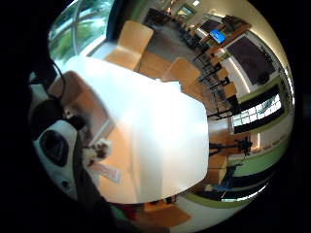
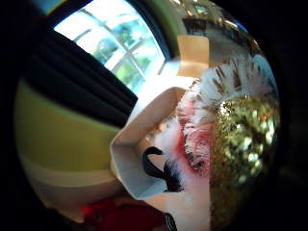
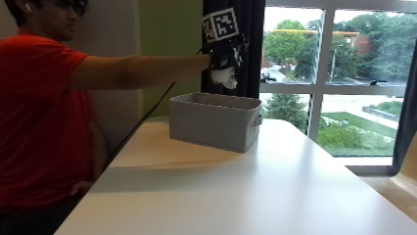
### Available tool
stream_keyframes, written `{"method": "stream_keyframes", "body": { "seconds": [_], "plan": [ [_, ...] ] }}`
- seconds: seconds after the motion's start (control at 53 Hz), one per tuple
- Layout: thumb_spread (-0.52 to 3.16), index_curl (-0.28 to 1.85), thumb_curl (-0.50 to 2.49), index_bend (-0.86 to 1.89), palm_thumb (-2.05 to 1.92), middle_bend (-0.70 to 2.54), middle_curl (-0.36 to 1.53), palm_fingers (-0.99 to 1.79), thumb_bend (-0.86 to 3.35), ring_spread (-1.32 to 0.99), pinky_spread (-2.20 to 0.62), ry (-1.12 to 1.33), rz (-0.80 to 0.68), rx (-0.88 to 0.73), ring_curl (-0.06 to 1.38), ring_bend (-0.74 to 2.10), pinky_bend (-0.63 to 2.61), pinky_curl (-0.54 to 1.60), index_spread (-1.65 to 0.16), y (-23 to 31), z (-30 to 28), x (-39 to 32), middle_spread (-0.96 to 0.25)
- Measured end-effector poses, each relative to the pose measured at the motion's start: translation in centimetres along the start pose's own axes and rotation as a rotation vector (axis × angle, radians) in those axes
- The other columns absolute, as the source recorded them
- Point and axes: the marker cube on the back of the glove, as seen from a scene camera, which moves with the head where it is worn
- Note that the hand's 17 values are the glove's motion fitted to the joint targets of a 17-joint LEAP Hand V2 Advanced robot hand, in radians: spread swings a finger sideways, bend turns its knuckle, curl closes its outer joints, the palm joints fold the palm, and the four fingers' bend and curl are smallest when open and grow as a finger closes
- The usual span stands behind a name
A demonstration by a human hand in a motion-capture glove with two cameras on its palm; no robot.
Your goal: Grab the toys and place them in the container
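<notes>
One toy point(image 3: 223, 77) is in play: a white plush thing with pink fur and a gold glittery part, held in the gloved right hand point(image 3: 224, 56) directly above the open grey container point(image 3: 215, 121). The fingers are curled round it, so the hand is clamped on the toy, which hangs clear of the container's rim and is not yet inside. The thumb-side palm view shows the plush pressed close to the palm, its gold patch and dark stitched lashes filling that side, with the container's mouth below it. The container stands on the white table point(image 3: 261, 191) near the far edge, toward the window-side corner, well apart from the near edge.

Judging by this, the carry is finished and the release is what remains for this toy. The little-finger-side palm view shows something pale and furry already lying in the container, beside a paper tag, so at least one toy may be in already; I cannot tell how many. No other toys show on the table surface in the outside view, so this could be the last one.
</notes>
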Motion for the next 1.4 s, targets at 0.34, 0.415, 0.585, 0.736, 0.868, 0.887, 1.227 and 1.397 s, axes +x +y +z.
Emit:
{"method": "stream_keyframes", "body": {
  "seconds": [0.34, 0.415, 0.585, 0.736, 0.868, 0.887, 1.227, 1.397],
  "plan": [
    [0.54, 0.98, 1.11, 0.34, 0.41, 0.97, 0.55, 1.19, -0.02, -0.41, -0.47, -0.021, -0.102, -0.024, 0.46, 1.17, 0.81, 0.38, -0.47, -0.4, 0.6, -7.8, -0.34],
    [0.54, 0.99, 1.11, 0.32, 0.41, 0.97, 0.55, 1.19, -0.02, -0.41, -0.47, -0.023, -0.114, -0.04, 0.46, 1.17, 0.81, 0.38, -0.48, -0.4, 0.8, -8.5, -0.34],
    [0.58, 1.0, 1.1, 0.16, 0.39, 0.87, 0.52, 1.04, -0.02, -0.42, -0.45, -0.035, -0.148, -0.141, 0.46, 1.17, 0.85, 0.38, -0.49, 0.4, 1.5, -9.0, -0.37],
    [0.86, 0.87, 0.94, 0.04, 0.07, 0.65, 0.47, 0.27, -0.08, -0.4, -0.27, -0.076, -0.203, -0.259, 0.46, 1.09, 0.99, 0.46, -0.46, 1.7, 1.8, -8.3, -0.34],
    [1.02, 0.75, 0.78, 0.16, -0.05, 0.61, 0.43, 0.01, -0.06, -0.29, -0.1, -0.037, -0.211, -0.243, 0.35, 0.87, 0.93, 0.41, -0.45, 3.2, 1.6, -6.2, -0.26],
    [1.04, 0.74, 0.76, 0.17, -0.06, 0.61, 0.43, 0.01, -0.06, -0.28, -0.09, -0.034, -0.206, -0.245, 0.34, 0.85, 0.92, 0.39, -0.45, 3.4, 1.7, -5.9, -0.25],
    [1.16, 0.64, 0.49, 0.19, -0.07, 0.46, 0.37, -0.03, -0.06, -0.19, 0.03, 0.063, -0.05, -0.314, 0.26, 0.66, 0.82, 0.34, -0.44, 9.1, 3.6, 1.5, -0.17],
    [1.2, 0.61, 0.42, 0.2, -0.04, 0.42, 0.36, 0.01, -0.04, -0.19, 0.05, 0.031, 0.095, -0.317, 0.25, 0.63, 0.77, 0.32, -0.43, 11.3, 4.9, 5.8, -0.15]
  ]
}}
